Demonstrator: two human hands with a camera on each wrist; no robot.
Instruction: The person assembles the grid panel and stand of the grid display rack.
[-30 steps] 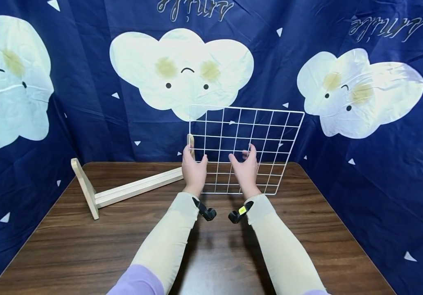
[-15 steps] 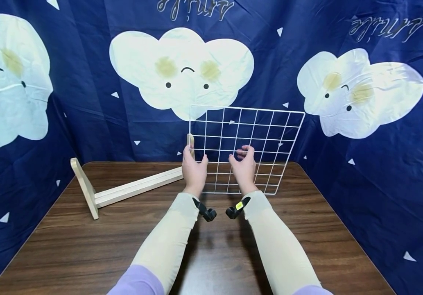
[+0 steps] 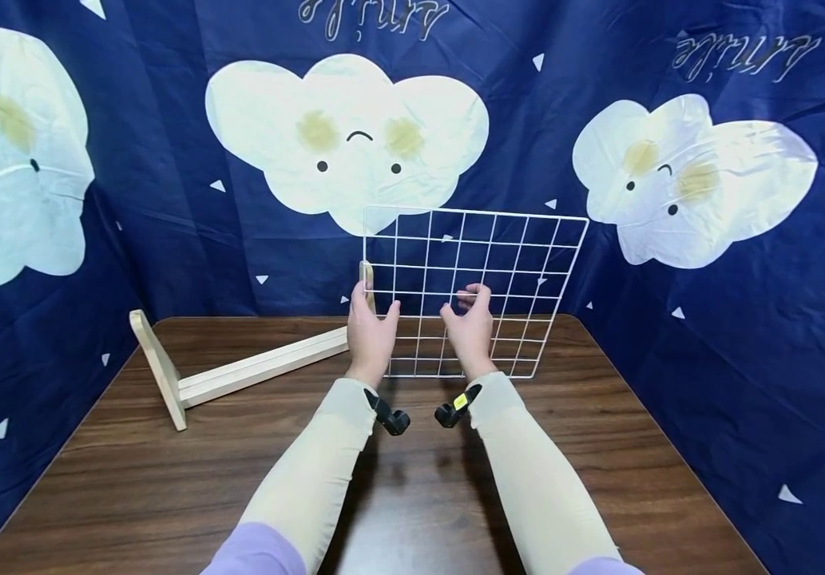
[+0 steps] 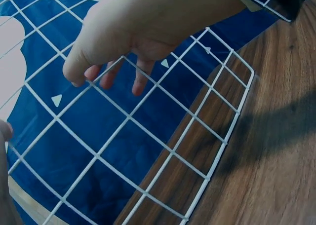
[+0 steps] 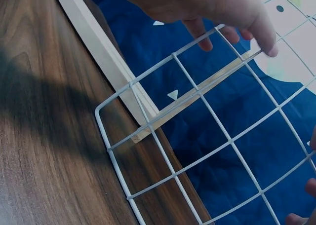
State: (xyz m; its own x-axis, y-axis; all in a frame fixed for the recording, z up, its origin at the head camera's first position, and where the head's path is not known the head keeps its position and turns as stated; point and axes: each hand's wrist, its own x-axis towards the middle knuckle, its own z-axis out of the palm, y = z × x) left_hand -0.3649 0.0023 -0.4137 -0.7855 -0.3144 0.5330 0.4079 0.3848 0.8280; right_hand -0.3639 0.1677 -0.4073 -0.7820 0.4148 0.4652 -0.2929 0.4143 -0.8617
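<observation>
A white wire grid panel [image 3: 560, 297] stands tilted above the back of the table; I cannot tell whether its lower edge touches the tabletop. My left hand [image 3: 371, 331] grips the grid's left edge, with its thumb in front and fingers behind, as the right wrist view also shows. On the middle of the grid, my right hand [image 3: 471, 331] holds the wires, its thumb on the near side. In the left wrist view, that right hand [image 4: 123, 27] has its fingers curled behind the wires. A pale wooden stand [image 3: 261, 367] lies at the left, its right end partly hidden by my left hand.
The brown wooden table [image 3: 412, 511] extends toward me. Behind it and on both sides hangs a dark blue curtain [image 3: 168, 200] printed with white clouds. The stand's left upright [image 3: 156, 371] rises near the table's left edge.
My right hand has shifted slightly left on the grid, and its fingers have drawn in. The left hand keeps its place on the edge. The head view has turned slightly right.
</observation>
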